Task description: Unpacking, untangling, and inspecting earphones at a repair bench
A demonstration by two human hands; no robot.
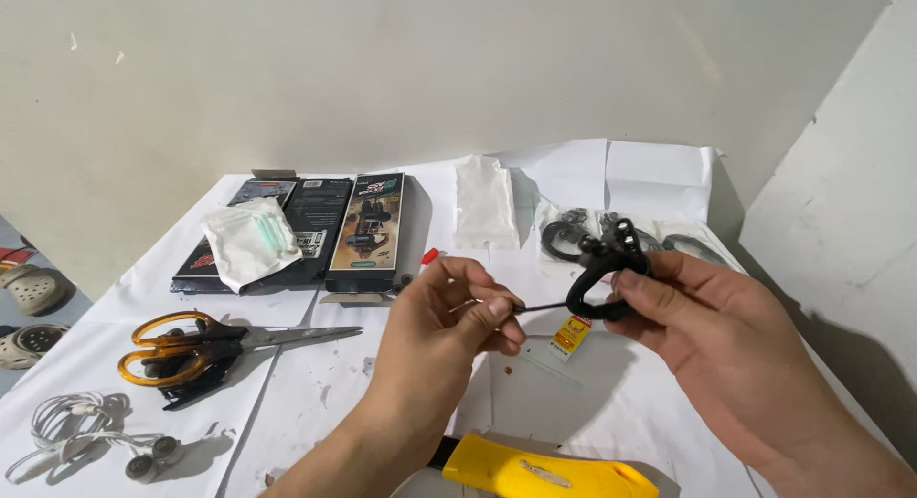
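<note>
Above the paper-covered table [315, 402], the right hand [726, 336] grips a black ear-hook earpiece [602, 269] at its fingertips. The left hand [449, 326], just beside it, pinches the thin black wire [544, 307] leading from the earpiece. Orange-handled scissors [191, 350] lie well left.

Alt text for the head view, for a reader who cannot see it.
Over a white paper-covered table, the right hand holds a black earpiece while the left hand pinches its thin wire. Orange-handled scissors and white earphones lie left.
</note>
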